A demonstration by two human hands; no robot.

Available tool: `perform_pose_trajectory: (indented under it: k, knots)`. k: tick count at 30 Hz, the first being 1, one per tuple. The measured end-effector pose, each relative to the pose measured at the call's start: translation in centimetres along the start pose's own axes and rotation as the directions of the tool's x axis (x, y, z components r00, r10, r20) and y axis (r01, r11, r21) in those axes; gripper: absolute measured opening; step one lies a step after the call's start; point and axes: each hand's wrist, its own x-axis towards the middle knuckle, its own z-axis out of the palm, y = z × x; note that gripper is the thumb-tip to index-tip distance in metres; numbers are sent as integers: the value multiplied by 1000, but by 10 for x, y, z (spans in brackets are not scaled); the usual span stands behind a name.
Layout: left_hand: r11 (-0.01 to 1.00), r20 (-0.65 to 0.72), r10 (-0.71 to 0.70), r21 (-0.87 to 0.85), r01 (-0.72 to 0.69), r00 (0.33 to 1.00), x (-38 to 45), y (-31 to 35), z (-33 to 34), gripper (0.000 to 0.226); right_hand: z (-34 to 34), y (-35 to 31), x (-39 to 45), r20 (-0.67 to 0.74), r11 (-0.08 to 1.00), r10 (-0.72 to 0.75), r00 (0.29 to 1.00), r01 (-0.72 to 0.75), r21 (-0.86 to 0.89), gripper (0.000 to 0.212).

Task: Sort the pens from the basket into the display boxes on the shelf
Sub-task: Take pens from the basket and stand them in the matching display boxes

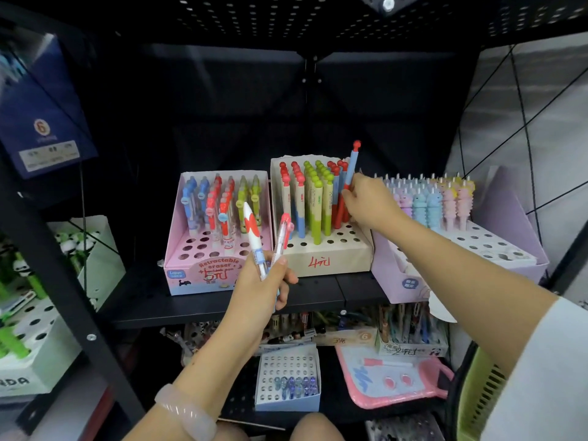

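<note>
Nearest, at about 5 o'clock, the rim of a yellow-green plastic basket with slots (483,393) peeks in by the white sleeve; what is inside it cannot be seen.

A little farther, near 6 o'clock, the left hand (264,281) has its fingers curled round two pens, which stand up out of the fist: a fat white pen with a red bow shape (252,232), and a thin clear pink pen (283,232) just beside it; a pale pink bangle (186,412) sits on that wrist.

Farther on, at about 2 o'clock, the right hand (369,202) pinches the low end of a blue and red pen with a small red knob on top (350,170); the pen leans a bit and stands at the right back corner of the cream cardboard box with round holes and a red price mark (324,261); that box sits in the middle of the black shelf (222,308), with red, blue and green pens like it already standing in it.

To its left is a pink cardboard box with holes (203,272); to its right is a pale purple box of pastel animal-top pens (410,281).

This looks like the step of putting one pen in its box; next, I think, the tip must find a free hole and go straight down, then the fingers let go; the two pens in the left hand still need homes, and the pink box may be the match.
</note>
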Motion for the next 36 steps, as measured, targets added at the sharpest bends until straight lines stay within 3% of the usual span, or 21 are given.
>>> perform_pose_trajectory:
  k: [4, 9, 13, 16, 18, 20, 23, 28, 31, 36]
  knots:
    - [1000, -4, 11, -18, -11, 1000, 1, 0, 2, 16, 10, -2, -1, 182, 988, 157, 971, -153, -36, 25]
    - [998, -2, 5, -55, -5, 1000, -1, -1, 5, 14, 19, -8, -4, 261, 979, 178, 949, -144, -146, 22]
    - [997, -14, 17, -69, -18, 1000, -3, -2, 2, 13, 21, -9, -8, 237, 972, 225, 945, -199, -128, 23]
    - [998, -46, 8, -55, -11, 999, -3, -2, -3, 16, 18, -14, -21, -54, 981, 190, 980, -187, 56, 18]
    - [999, -63, 4, -49, -7, 998, -2, -2, -5, 18, 16, -24, -38, -204, 965, 145, 968, -93, 244, 8]
    - [998, -66, 1, -66, -5, 998, -3, -3, -7, 19, 17, -39, -57, -106, 913, 57, 993, -9, 407, 10]
    - [998, -61, 6, -58, -10, 998, -5, -3, -9, 19, 18, -61, -75, 73, 784, -38, 997, -16, 620, 11]
    - [996, -83, 28, -80, -35, 996, -8, 0, -16, 18, 20, -86, -74, 179, 742, -102, 979, -46, 669, 10]
    - [994, -94, 37, -95, -46, 995, -9, 4, -34, 15, 17, -100, -64, 122, 718, -134, 984, 11, 696, 11]
    - [999, -204, 31, 23, -27, 978, -9, 1, -74, 13, 14, -133, -35, -142, 659, -85, 986, 163, 734, 8]
